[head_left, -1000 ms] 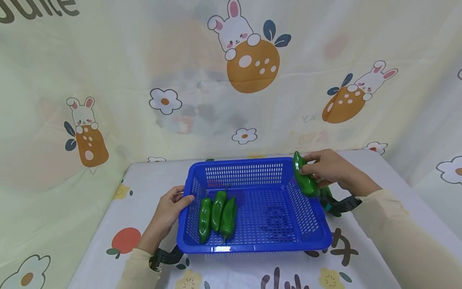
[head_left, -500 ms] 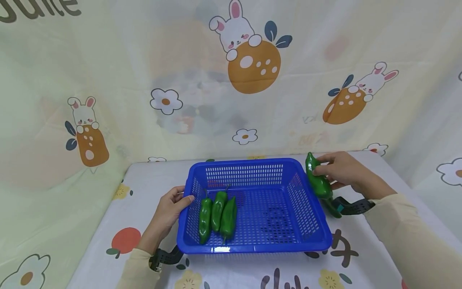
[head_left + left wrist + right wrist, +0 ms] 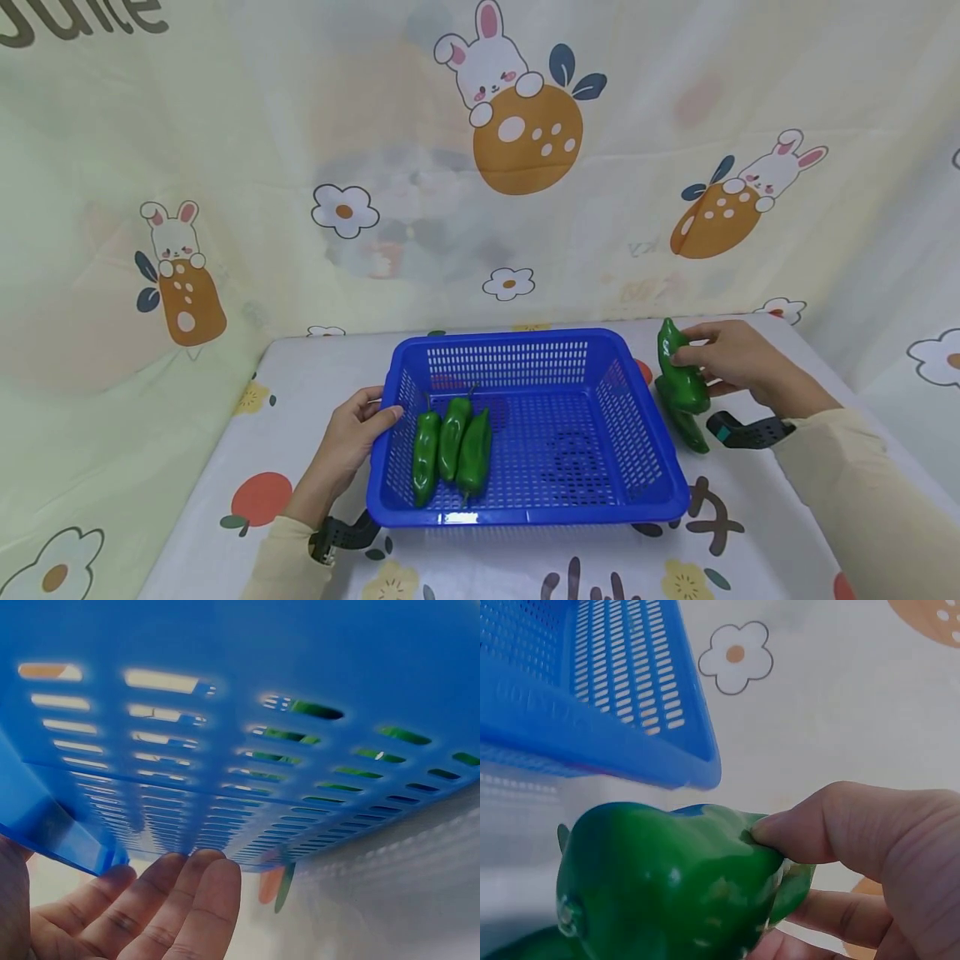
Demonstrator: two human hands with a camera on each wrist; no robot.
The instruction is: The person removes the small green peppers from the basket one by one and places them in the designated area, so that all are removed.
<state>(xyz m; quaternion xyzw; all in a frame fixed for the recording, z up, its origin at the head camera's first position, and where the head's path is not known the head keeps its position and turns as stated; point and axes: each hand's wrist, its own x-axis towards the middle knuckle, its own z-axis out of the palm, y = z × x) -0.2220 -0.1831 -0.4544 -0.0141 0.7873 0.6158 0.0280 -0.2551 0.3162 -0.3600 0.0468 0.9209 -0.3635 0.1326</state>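
My left hand [image 3: 351, 433] grips the left rim of a blue plastic basket [image 3: 536, 515], thumb over the edge; its fingers [image 3: 214, 904] lie against the outside of the slotted wall in the left wrist view. My right hand [image 3: 738, 358] pinches a glossy long green pepper [image 3: 684, 383] between thumb and fingers, just outside the basket's right rim. The pepper's tip points up and its thick stem end down. Beneath it, a second green pepper [image 3: 688, 432] lies on the table, partly covered. In the right wrist view the held pepper [image 3: 660, 877] fills the lower middle.
Three green peppers [image 3: 453, 442] lie side by side in the left part of the basket. A white printed cloth [image 3: 300, 442] covers the table. Behind it hangs a pale curtain [image 3: 420, 108] with rabbit and flower prints.
My right hand has moved right with the pepper, from over the basket's right wall to outside it, above the pepper on the table. The left hand and basket have stayed put.
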